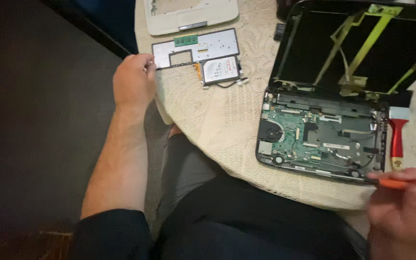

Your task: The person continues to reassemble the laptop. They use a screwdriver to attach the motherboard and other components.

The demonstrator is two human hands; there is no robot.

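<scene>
My left hand (133, 81) rests at the table's left edge, its fingers curled and touching the corner of a grey metal cover plate (203, 47). My right hand (403, 207) at the lower right grips a thin orange-handled tool (390, 183), whose tip points at the front right corner of an opened laptop base (314, 139) with its green circuit board and fan exposed. The laptop's dark screen (362, 43) stands open behind the base.
A hard drive (221, 70) with loose wires lies beside the cover plate. A green memory stick (186, 40) and a white laptop shell (191, 14) lie at the back. A red-handled brush (397, 130) sits right of the laptop. A cream lace cloth (217, 125) covers the table.
</scene>
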